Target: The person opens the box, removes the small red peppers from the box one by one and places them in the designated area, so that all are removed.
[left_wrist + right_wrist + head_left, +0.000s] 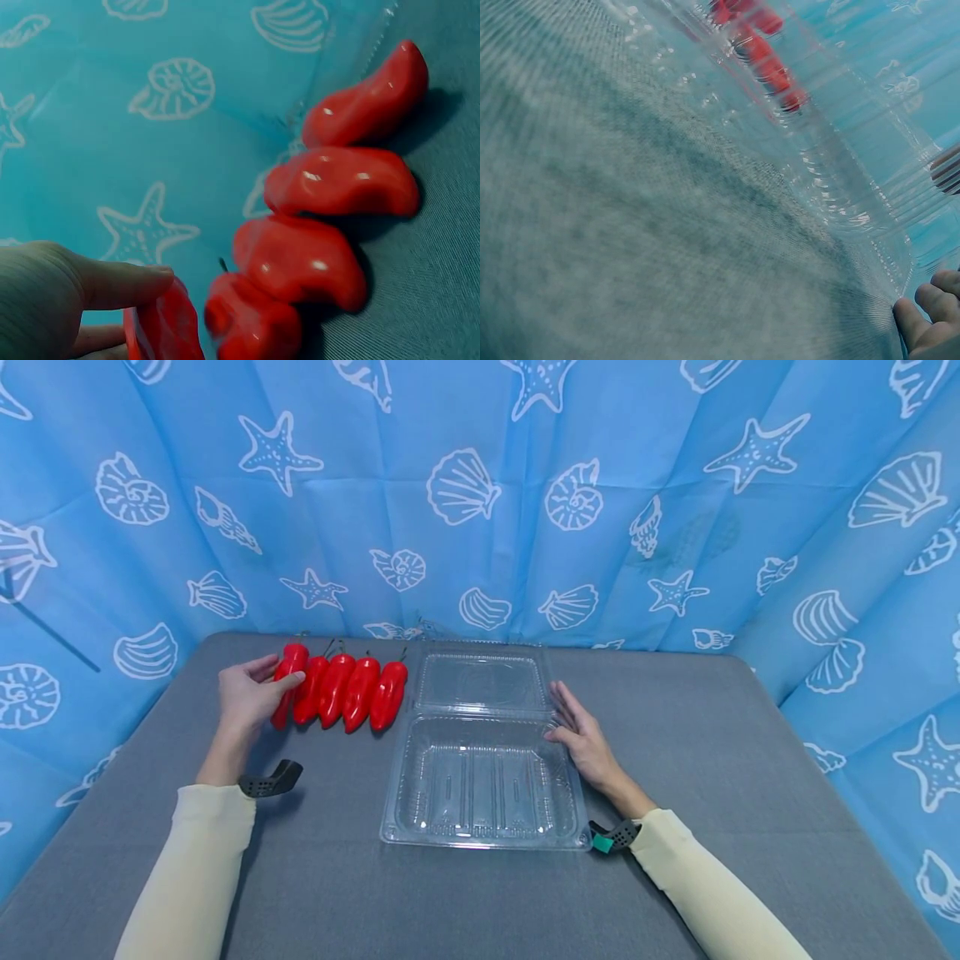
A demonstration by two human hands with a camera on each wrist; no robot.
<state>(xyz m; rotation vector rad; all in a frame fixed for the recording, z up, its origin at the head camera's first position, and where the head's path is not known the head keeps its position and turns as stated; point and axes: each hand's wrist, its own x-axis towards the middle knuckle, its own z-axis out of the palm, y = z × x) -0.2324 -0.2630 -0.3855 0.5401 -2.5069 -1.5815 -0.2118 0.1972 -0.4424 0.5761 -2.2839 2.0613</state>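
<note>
At the left end of a row of red chili peppers, my left hand [251,693] grips one red chili pepper [282,703] between thumb and fingers. In the left wrist view this pepper [176,326] shows below the thumb, its lower part cut off by the frame. Several more glossy red peppers [358,695] lie side by side to its right, stems away from me. A clear plastic clamshell container [390,802] lies opened flat, its lid [480,681] on the far side. My right hand [585,743] holds the container's right edge near the hinge, thumb over the rim and fingers outside.
Grey cloth [322,893] covers the table. Behind it and along both sides hangs a blue curtain [510,552] with white shells and starfish. The lid's far edge lies close to the curtain, and the rightmost pepper [388,697] is close beside the container.
</note>
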